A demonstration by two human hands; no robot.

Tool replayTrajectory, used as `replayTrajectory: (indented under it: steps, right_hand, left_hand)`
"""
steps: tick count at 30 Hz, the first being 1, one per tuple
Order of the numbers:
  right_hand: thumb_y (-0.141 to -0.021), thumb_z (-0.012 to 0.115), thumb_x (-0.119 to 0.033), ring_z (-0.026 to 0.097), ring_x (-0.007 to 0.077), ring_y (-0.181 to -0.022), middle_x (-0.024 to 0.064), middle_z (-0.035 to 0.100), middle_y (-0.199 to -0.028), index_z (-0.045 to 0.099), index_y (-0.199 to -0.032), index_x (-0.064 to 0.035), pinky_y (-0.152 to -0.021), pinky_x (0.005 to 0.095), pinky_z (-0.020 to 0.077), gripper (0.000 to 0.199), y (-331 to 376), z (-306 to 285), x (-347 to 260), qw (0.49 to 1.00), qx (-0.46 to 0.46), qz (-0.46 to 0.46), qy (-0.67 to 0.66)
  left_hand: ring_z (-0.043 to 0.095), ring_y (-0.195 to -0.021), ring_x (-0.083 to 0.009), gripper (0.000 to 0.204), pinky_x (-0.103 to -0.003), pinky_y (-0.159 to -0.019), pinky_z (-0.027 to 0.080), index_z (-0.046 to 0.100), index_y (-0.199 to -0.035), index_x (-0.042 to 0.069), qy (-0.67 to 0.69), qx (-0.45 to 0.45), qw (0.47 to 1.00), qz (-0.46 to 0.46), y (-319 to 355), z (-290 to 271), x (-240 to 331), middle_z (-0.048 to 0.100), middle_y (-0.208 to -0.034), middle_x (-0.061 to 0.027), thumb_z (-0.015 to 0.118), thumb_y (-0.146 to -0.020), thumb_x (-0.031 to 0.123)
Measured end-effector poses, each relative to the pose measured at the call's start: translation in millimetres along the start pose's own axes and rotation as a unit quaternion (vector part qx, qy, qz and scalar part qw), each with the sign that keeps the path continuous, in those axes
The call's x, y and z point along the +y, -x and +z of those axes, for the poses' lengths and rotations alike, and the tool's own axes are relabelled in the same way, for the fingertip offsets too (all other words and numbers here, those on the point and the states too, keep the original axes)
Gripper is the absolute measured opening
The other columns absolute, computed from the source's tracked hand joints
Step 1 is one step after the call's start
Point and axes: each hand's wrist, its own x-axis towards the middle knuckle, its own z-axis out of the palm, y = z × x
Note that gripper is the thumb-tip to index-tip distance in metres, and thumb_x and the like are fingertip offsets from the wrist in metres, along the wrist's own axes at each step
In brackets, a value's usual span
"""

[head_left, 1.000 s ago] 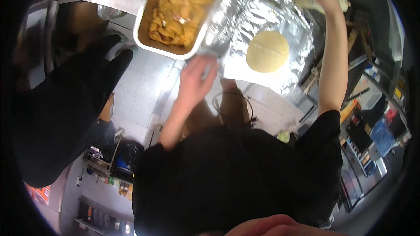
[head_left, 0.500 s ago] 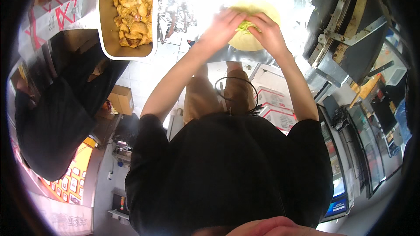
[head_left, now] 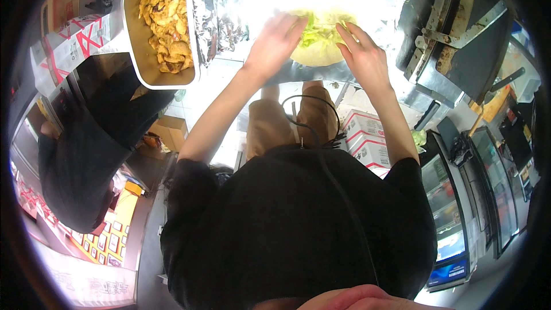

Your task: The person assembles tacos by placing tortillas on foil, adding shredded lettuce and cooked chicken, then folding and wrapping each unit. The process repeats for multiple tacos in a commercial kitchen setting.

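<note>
A round, pale flatbread (head_left: 317, 57) lies on the brightly lit foil-covered counter in front of me. Shredded green lettuce (head_left: 319, 33) is heaped across its middle. My left hand (head_left: 278, 41) rests at the left side of the heap, fingers stretched out and touching the lettuce's edge. On the opposite side, my right hand (head_left: 361, 56) has its fingers apart, tips at the lettuce's right edge. Neither hand grips anything that I can see. Glare washes out the bread's far edge and part of the left fingers.
A deep metal tray (head_left: 130, 40) of cooked, sauced meat pieces (head_left: 169, 26) stands to the left, beside crumpled foil (head_left: 221, 14). At the right is a hinged metal press (head_left: 442, 34). A person in dark clothes (head_left: 86, 155) is at the left. Boxes (head_left: 367, 138) stand below the counter.
My hands have moved apart from close together over the lettuce. The lettuce now shows spread more widely across the bread. The view has shifted slightly.
</note>
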Motion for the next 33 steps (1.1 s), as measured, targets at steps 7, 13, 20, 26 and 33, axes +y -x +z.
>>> replayTrajectory:
  steps: [7, 13, 20, 26, 33]
  right_hand:
    - [-0.095, 0.083, -0.019, 0.072, 0.0263, -0.121, 0.0073, 0.076, -0.128, 0.078, -0.133, -0.0081, -0.09, 0.0414, 0.0628, 0.04, -7.9, 0.5, -21.4, 0.99, 0.041, -0.126, 0.046]
    - [-0.089, 0.089, -0.025, 0.073, 0.0286, -0.105, 0.0096, 0.071, -0.116, 0.074, -0.13, -0.0078, -0.085, 0.0427, 0.0614, 0.046, -1.5, 41.3, -55.4, 0.996, 0.068, -0.042, 0.05]
    - [-0.093, 0.08, 0.0, 0.076, 0.0301, -0.097, 0.0094, 0.075, -0.11, 0.08, -0.11, -0.0065, -0.078, 0.042, 0.0637, 0.018, 10.1, 64.0, -22.8, 0.994, 0.106, -0.026, 0.023]
    - [-0.093, 0.081, -0.001, 0.075, 0.0274, -0.101, 0.0068, 0.077, -0.113, 0.083, -0.114, -0.0081, -0.083, 0.0399, 0.0629, 0.022, -13.1, 28.5, -6.2, 0.99, 0.093, -0.084, 0.057]
    - [-0.093, 0.082, -0.004, 0.074, 0.0281, -0.108, 0.0071, 0.077, -0.114, 0.083, -0.115, -0.0091, -0.085, 0.0396, 0.0633, 0.023, 7.9, 8.1, -19.2, 0.99, 0.122, -0.061, 0.04]
  left_hand:
    - [0.066, -0.119, -0.0307, 0.035, -0.044, -0.1, 0.058, 0.074, -0.124, 0.003, -0.007, 0.071, 0.997, 0.033, -1.3, 27.6, 3.0, 0.07, -0.123, -0.0096, 0.077, -0.09, 0.009]
    - [0.068, -0.114, -0.0285, 0.03, -0.041, -0.096, 0.059, 0.076, -0.112, 0.004, 0.038, 0.099, 0.994, 0.028, 3.5, 41.5, -10.6, 0.071, -0.115, -0.0065, 0.075, -0.082, 0.006]
    - [0.067, -0.115, -0.0273, 0.03, -0.04, -0.097, 0.059, 0.078, -0.112, 0.006, 0.052, 0.087, 0.992, 0.07, 3.3, 41.9, -26.8, 0.072, -0.117, -0.0047, 0.074, -0.082, 0.006]
    - [0.062, -0.129, -0.0258, 0.044, -0.041, -0.106, 0.054, 0.073, -0.129, 0.003, 0.019, 0.088, 0.992, 0.086, 12.2, 37.1, -16.3, 0.069, -0.132, -0.0059, 0.075, -0.086, 0.011]
    - [0.061, -0.134, -0.0269, 0.045, -0.039, -0.11, 0.054, 0.072, -0.135, 0.005, -0.055, 0.053, 0.994, 0.072, 20.9, 17.9, -10.7, 0.067, -0.14, -0.008, 0.077, -0.094, 0.021]
